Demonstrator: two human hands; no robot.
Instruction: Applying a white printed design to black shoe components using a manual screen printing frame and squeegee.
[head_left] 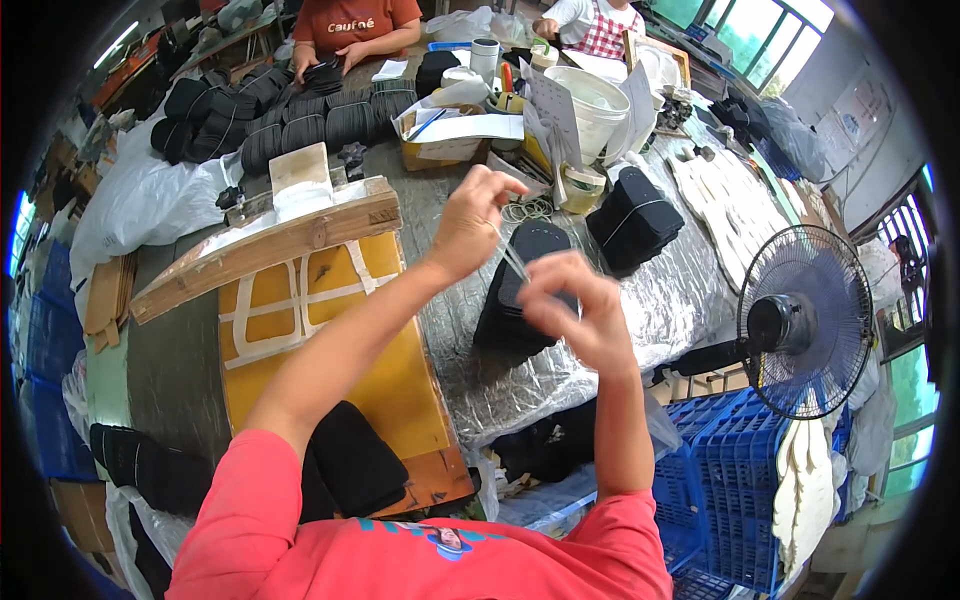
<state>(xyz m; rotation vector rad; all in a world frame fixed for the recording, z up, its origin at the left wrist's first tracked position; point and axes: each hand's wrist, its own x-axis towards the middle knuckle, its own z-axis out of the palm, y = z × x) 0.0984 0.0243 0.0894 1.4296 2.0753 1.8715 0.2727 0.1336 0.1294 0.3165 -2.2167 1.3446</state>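
Between my two raised hands a thin pale rubber band [513, 258] is pulled taut. My left hand [468, 222] has its fingers closed on one end, and my right hand [580, 305], slightly blurred, has its fingers curled at the other. Just beneath the band stands a stack of black flat pieces [505, 325] with rounded ends, partly hidden by my right hand. To its right, another black stack [637, 218] has a band around it. Loose rubber bands [527, 211] lie in a small heap beyond my left hand.
A wooden frame [300, 235] rests over a yellow board [270, 350] at left. Banded black bundles [300, 125] line the far side, near two other people. A white bucket [597, 110] stands beyond the stacks. At right are a fan [785, 325] and blue crates [735, 480].
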